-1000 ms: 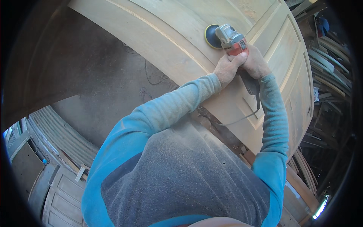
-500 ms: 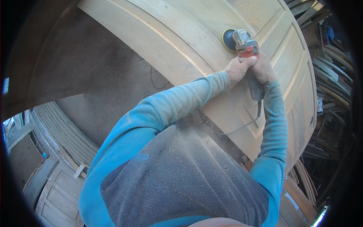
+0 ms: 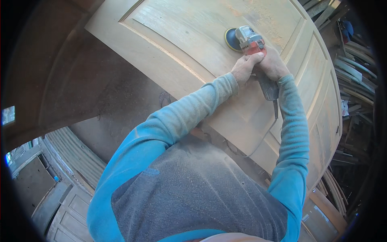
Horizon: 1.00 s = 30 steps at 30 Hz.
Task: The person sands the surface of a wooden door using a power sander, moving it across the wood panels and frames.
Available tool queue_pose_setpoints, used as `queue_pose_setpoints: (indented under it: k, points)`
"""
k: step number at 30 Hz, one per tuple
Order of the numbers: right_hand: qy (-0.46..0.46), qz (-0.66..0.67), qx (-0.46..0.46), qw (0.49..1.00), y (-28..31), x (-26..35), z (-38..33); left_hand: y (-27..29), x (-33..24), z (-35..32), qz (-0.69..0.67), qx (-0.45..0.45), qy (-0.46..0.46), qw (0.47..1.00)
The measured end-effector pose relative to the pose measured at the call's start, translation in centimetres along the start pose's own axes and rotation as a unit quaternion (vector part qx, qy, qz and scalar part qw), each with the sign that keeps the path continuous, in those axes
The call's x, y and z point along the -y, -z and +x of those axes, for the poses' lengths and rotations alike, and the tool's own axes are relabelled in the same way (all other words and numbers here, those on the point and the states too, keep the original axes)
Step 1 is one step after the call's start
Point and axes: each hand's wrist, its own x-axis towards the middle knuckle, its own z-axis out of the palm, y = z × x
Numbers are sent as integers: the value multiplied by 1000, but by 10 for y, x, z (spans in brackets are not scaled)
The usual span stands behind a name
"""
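Both my hands grip an angle grinder (image 3: 250, 40) with a silver head, a red middle and a dark rear body. My left hand (image 3: 244, 68) wraps its near left side, the thumb lying across the top. On the right, my right hand (image 3: 274, 64) closes round the body; some of its fingers are hidden. The round sanding disc (image 3: 232, 39), dark with a yellow rim, rests tilted on a raised panel of the pale wooden door (image 3: 181, 36). A cord (image 3: 262, 141) runs from the tool's rear down over the door's near edge.
Pale sanding dust (image 3: 264, 18) lies on the door's far panel. Stacked wood strips (image 3: 356, 76) line the right side. Another panelled door (image 3: 71, 215) leans at lower left, near corrugated sheeting (image 3: 76, 149). A brown wooden piece (image 3: 328, 213) is at lower right.
The grinder and both hands have shifted a little left and away from me across the door panel. The view has tilted slightly, showing more of the far panel.
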Motion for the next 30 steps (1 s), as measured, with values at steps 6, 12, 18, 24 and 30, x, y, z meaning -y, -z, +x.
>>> queue_pose_setpoints:
  k: [6,12,18,24,30]
  points:
    - [-16,16,5,1000,-31,43,59,55,-51,12,47,-5,-36,998]
    - [15,-9,28,999,-70,111,116,115,-111,0,0,-70,-71,995]
    - [-65,-22,-10,998,-55,132,180,130,-171,41,22,-60,-70,996]
    - [-10,-49,14,999,-90,158,177,164,-164,26,-21,-53,-69,996]
    - [-44,-58,-11,997,-47,149,266,169,-233,96,23,-38,-60,997]
